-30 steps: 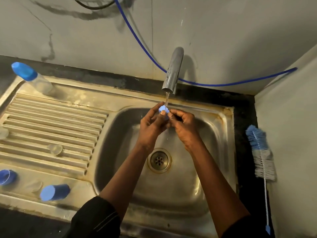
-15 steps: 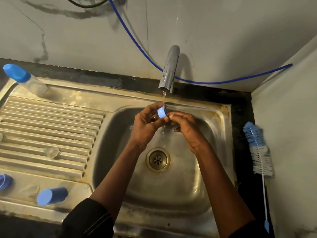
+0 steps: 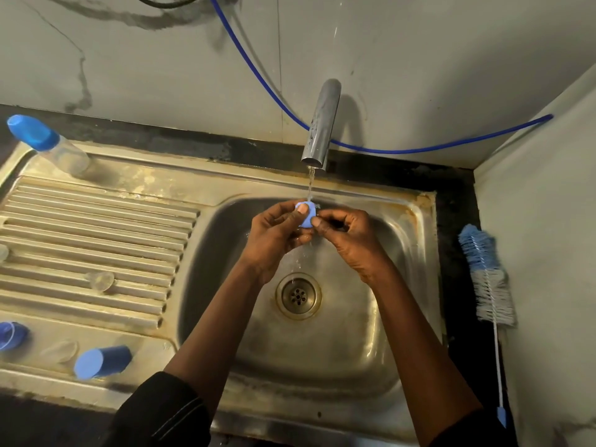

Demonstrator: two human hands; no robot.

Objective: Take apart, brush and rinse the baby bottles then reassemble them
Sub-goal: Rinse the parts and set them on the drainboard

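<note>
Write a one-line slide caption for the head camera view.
Left hand and right hand hold a blue bottle part under the running tap over the sink.

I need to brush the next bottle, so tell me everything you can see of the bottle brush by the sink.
The bottle brush lies flat on the dark counter right of the sink, beside the side wall. Its bristle head points away from the person: blue bristles at the far end, whitish-grey ones nearer. A thin white stem runs toward the person and ends in a small blue tip. Nothing holds it.
</note>
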